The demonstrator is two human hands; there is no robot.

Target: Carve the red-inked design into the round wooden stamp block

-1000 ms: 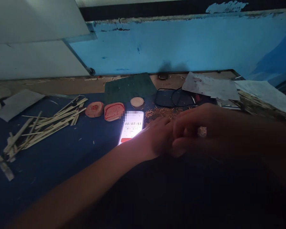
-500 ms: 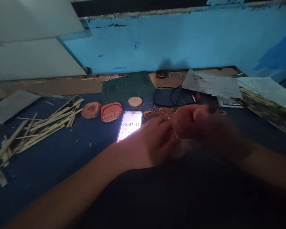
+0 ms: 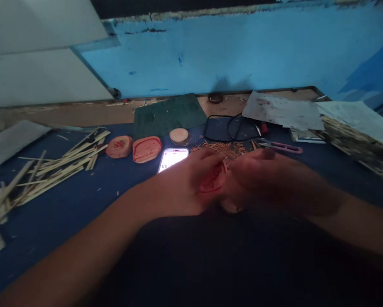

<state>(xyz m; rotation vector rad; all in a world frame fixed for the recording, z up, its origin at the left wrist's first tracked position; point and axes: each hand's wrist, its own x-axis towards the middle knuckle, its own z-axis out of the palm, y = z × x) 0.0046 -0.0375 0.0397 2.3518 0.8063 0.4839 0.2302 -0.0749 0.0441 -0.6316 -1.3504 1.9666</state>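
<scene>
My left hand [image 3: 191, 183] is wrapped around a carved wooden block [image 3: 213, 180]. A red-stained carved face of the block shows between my two hands. My right hand [image 3: 262, 179] is closed against the block's right side, its fingers curled and blurred; whatever it grips is hidden. Just beyond both hands lies a heap of reddish-brown shavings [image 3: 223, 148]. A lit phone [image 3: 173, 158] is partly covered by my left hand. Pink-handled thread snips [image 3: 282, 147] rest behind my right hand.
Two red-marked wooden pieces [image 3: 147, 149] and a pale round disc [image 3: 179, 135] lie left of the shavings. Thin wood strips [image 3: 60, 170] are piled at left. Behind are a green sheet [image 3: 169, 114], a black cord [image 3: 221, 140] and grey paper [image 3: 281, 110].
The block has turned so its red carved face shows. My right hand has shifted slightly lower and left, uncovering the snips. My left hand covers more of the phone.
</scene>
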